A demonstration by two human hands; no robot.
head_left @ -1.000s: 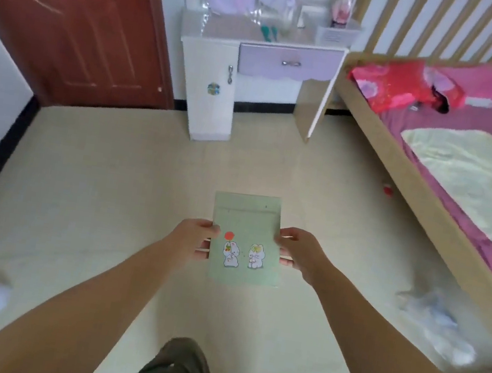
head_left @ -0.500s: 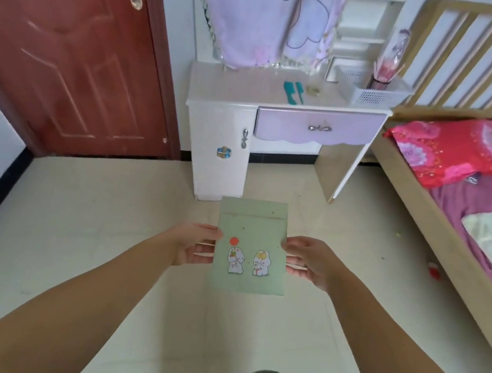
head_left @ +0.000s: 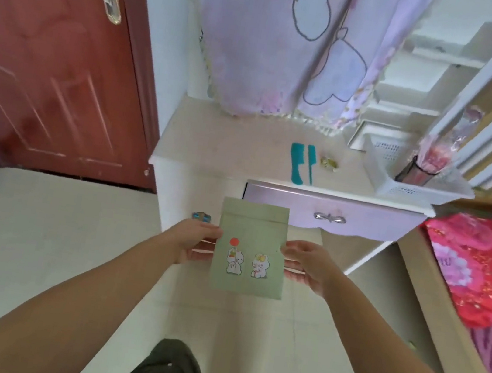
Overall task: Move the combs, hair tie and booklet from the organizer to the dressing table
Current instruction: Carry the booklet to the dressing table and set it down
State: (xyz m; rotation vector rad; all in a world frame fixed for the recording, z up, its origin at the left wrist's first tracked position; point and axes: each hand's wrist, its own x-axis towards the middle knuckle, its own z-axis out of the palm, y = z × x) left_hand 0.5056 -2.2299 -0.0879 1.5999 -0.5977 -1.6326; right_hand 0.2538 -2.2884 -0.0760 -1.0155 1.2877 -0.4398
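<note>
Booklet: the pale green paper booklet with two cartoon rabbits (head_left: 251,247) is up in the air in front of the worktop's front edge, above the floor.
Left hand: my left hand (head_left: 194,242) grasps its left edge, fingers (head_left: 204,248) underneath.
Right hand: my right hand (head_left: 306,264) grasps its right edge likewise.
Combs: two teal plastic combs (head_left: 301,163) lie side by side near the front edge of the pale dressing-table worktop (head_left: 228,148).
Hair tie: a small yellowish hair tie (head_left: 328,163) sits just beside them.
Organizer: the white perforated plastic basket (head_left: 413,187) stands at the worktop's right end.
</note>
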